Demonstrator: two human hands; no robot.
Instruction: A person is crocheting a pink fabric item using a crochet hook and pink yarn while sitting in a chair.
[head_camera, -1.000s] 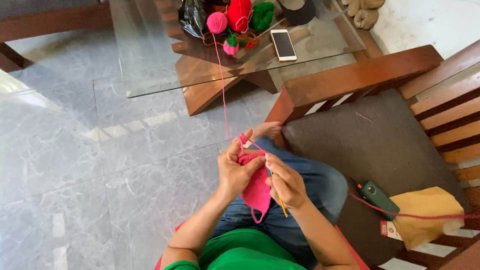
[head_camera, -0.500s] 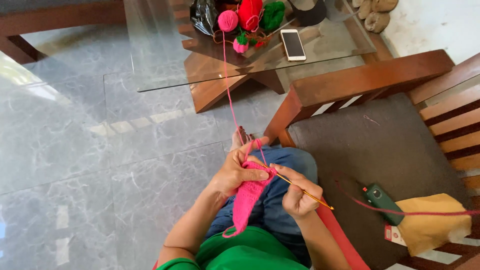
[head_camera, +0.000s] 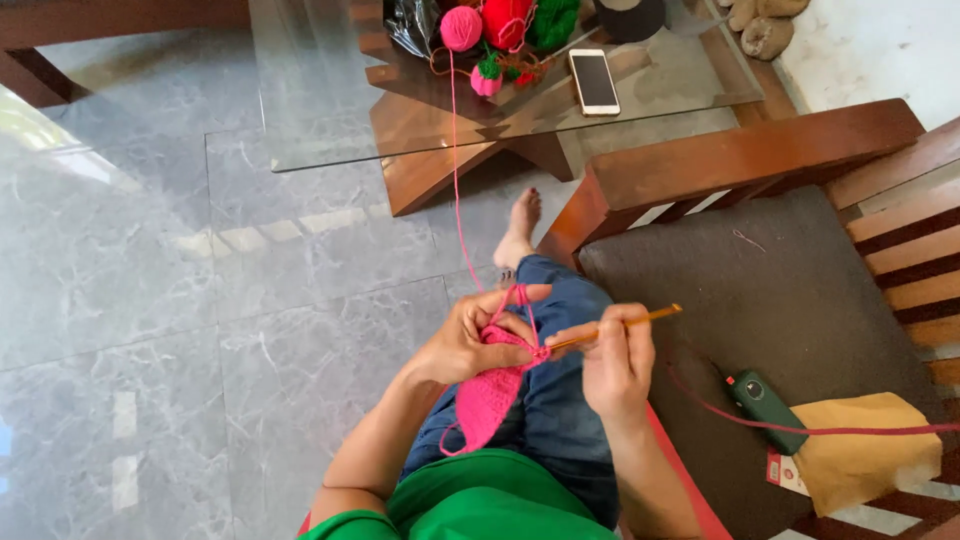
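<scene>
Left hand (head_camera: 468, 342) pinched pink crochet piece (head_camera: 487, 395) | right hand (head_camera: 615, 362) gripped crochet hook (head_camera: 612, 328) | I saw hook's long axis pointing left into piece's top edge.

The crochet piece (head_camera: 488, 395) was bright pink, and the hook (head_camera: 615, 326) was orange. The yarn balls (head_camera: 505, 22) were pink, red and green. The floor (head_camera: 150, 300) was grey marble. The cushion (head_camera: 760, 290) was dark grey.

Soft pink knitted piece (head_camera: 487, 395), glossy glass tabletop (head_camera: 330, 110), polished wooden armrest (head_camera: 740, 155), matt cloth cushion (head_camera: 760, 290).
</scene>
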